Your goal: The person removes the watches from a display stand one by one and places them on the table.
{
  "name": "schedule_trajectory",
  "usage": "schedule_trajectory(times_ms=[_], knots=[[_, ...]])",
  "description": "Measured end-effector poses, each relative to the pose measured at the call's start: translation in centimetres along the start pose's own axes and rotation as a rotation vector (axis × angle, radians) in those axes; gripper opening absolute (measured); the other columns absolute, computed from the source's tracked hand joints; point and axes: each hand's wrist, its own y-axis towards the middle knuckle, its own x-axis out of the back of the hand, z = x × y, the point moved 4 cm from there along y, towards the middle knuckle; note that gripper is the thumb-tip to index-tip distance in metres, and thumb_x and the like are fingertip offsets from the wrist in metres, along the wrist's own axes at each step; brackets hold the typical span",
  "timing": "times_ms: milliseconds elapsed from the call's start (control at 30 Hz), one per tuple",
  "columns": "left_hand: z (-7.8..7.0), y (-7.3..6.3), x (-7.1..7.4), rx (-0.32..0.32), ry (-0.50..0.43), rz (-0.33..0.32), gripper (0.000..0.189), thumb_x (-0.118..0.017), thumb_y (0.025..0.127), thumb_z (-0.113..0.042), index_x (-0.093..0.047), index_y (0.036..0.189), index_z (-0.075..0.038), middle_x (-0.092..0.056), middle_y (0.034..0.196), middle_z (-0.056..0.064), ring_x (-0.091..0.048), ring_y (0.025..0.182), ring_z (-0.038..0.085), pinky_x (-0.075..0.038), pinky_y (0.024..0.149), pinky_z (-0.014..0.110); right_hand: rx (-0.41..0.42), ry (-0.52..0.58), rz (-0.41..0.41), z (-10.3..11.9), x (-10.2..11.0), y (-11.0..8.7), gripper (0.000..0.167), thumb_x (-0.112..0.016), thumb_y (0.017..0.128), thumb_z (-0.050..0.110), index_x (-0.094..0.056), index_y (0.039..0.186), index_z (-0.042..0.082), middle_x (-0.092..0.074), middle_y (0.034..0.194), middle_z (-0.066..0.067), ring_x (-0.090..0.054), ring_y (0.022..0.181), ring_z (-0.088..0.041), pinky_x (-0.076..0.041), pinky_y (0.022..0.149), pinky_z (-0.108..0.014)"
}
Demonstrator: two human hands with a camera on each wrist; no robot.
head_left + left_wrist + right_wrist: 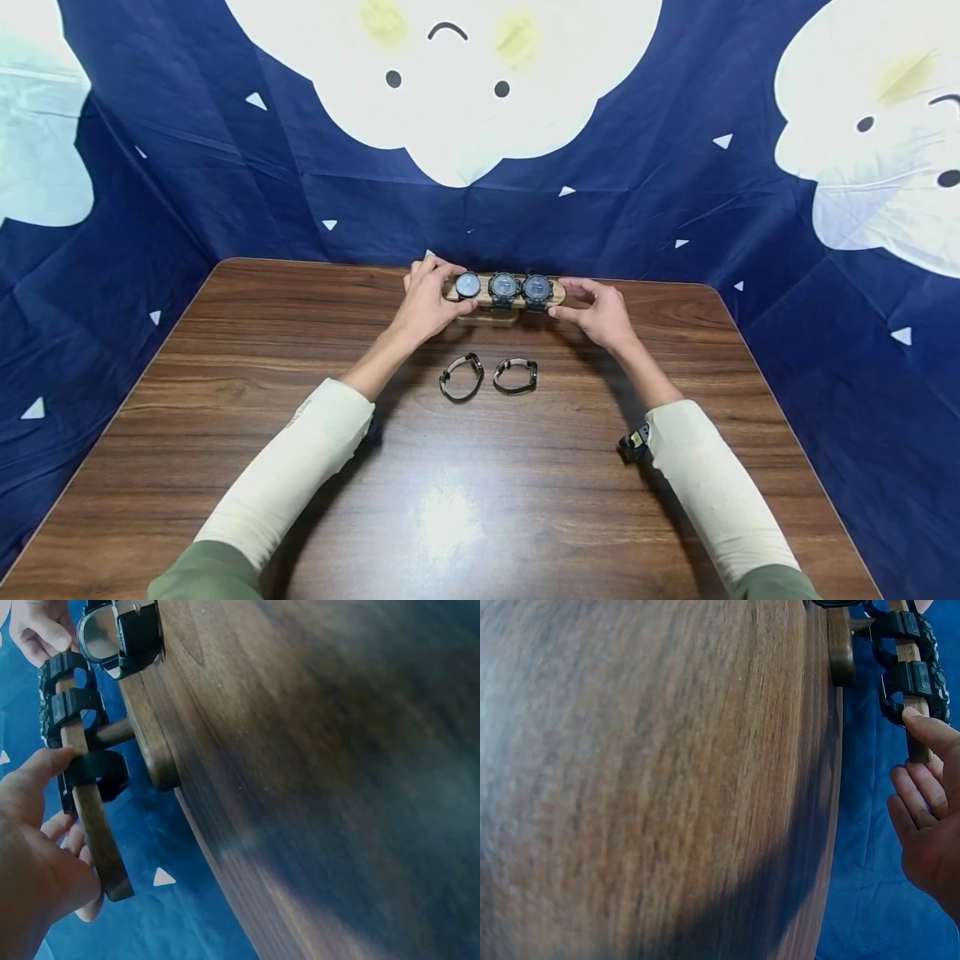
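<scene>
A wooden watch stand (484, 292) stands near the table's far edge, its crossbar raised on a post above a base (154, 746). The crossbar carries three watches: a round, smooth-faced one (468, 285) at the left, then two chunky dark ones (504, 286) beside it. My left hand (429, 302) grips the bar's left part at the round watch, thumb on the near side by its strap, other fingers beyond. With thumb and fingers, my right hand (602, 318) pinches the bar's right end, beside the outer chunky watch (915, 681).
Two more watches lie on their sides on the table in front of the stand, a left one (481, 363) and a right one (533, 375), straps closed into loops. Blue cloth (375, 225) with white clouds hangs behind and beside the brown wooden table (300, 350).
</scene>
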Motion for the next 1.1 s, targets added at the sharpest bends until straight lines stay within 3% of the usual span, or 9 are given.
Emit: schedule_trajectory(times_ms=[200,233,300,433,467,833,1000,1067,1100], knots=[[-0.1,-0.1,0.2,-0.021,-0.013,-0.029,0.061,-0.096,0.085,-0.022,-0.075,0.139,-0.003,-0.066,0.135,0.017,-0.044,0.131,0.04,-0.032,0.115,0.059,0.007,0.013,-0.001,0.1,0.0,0.0,0.059,-0.098,0.088,0.013,-0.076,0.142,0.001,-0.079,0.138,-0.025,-0.073,0.134,-0.049,-0.057,0.118,-0.058],[1.2,0.6,-0.3,-0.031,-0.024,-0.041,0.062,-0.097,0.085,-0.029,-0.076,0.139,-0.006,-0.068,0.134,0.014,-0.045,0.13,0.037,-0.033,0.114,0.056,0.007,0.015,-0.001,0.1,-0.1,0.0,0.059,-0.098,0.088,0.012,-0.075,0.142,0.001,-0.078,0.138,-0.025,-0.073,0.134,-0.049,-0.057,0.118,-0.058],[1.3,0.6,-0.2,-0.028,-0.02,-0.044,0.061,-0.096,0.085,-0.029,-0.077,0.138,-0.006,-0.068,0.133,0.014,-0.045,0.128,0.036,-0.033,0.112,0.056,0.004,0.017,-0.002,0.1,-0.1,0.0,0.059,-0.097,0.088,0.012,-0.075,0.142,0.001,-0.078,0.138,-0.025,-0.073,0.134,-0.05,-0.057,0.119,-0.058],[1.2,0.8,0.0,-0.001,0.001,-0.021,0.061,-0.096,0.086,-0.03,-0.076,0.139,-0.006,-0.071,0.133,0.014,-0.048,0.126,0.036,-0.034,0.109,0.054,-0.001,0.008,-0.005,0.0,-0.1,0.0,0.06,-0.098,0.088,0.014,-0.075,0.143,0.002,-0.078,0.139,-0.024,-0.073,0.135,-0.048,-0.057,0.119,-0.058],[-0.1,0.3,0.6,0.015,0.013,-0.009,0.06,-0.096,0.086,-0.023,-0.075,0.138,-0.003,-0.071,0.133,0.018,-0.048,0.125,0.039,-0.034,0.109,0.058,-0.002,0.005,-0.005,0.0,0.0,0.0,0.06,-0.098,0.088,0.014,-0.076,0.143,0.003,-0.079,0.139,-0.024,-0.073,0.135,-0.048,-0.057,0.119,-0.058],[0.3,0.5,1.6,0.081,-0.008,0.002,0.058,-0.093,0.086,-0.019,-0.074,0.137,-0.003,-0.077,0.117,0.016,-0.06,0.118,0.038,-0.035,0.11,0.055,-0.003,-0.007,-0.009,-0.2,0.0,0.1,0.059,-0.098,0.089,0.015,-0.076,0.142,0.003,-0.079,0.137,-0.024,-0.072,0.135,-0.048,-0.056,0.119,-0.058],[1.4,1.0,1.8,0.088,-0.05,0.006,0.059,-0.093,0.082,-0.021,-0.075,0.135,-0.005,-0.081,0.109,0.013,-0.065,0.112,0.037,-0.036,0.112,0.057,-0.004,-0.008,-0.013,-0.2,0.0,0.1,0.059,-0.098,0.088,0.015,-0.076,0.142,0.004,-0.08,0.136,-0.024,-0.073,0.134,-0.047,-0.056,0.119,-0.059],[4.0,2.0,1.1,0.07,-0.09,-0.005,0.061,-0.097,0.079,-0.033,-0.077,0.133,-0.011,-0.082,0.102,0.003,-0.067,0.103,0.025,-0.038,0.113,0.051,-0.001,-0.007,-0.013,-0.1,0.0,0.1,0.059,-0.098,0.088,0.015,-0.076,0.141,0.004,-0.08,0.136,-0.024,-0.073,0.134,-0.047,-0.056,0.119,-0.059],[4.3,2.1,1.1,0.075,-0.094,-0.006,0.061,-0.097,0.078,-0.032,-0.077,0.132,-0.011,-0.081,0.101,0.002,-0.067,0.1,0.023,-0.04,0.112,0.05,0.002,-0.007,-0.012,-0.1,0.0,0.1,0.059,-0.098,0.088,0.015,-0.076,0.141,0.004,-0.08,0.136,-0.024,-0.073,0.134,-0.048,-0.056,0.119,-0.059]])
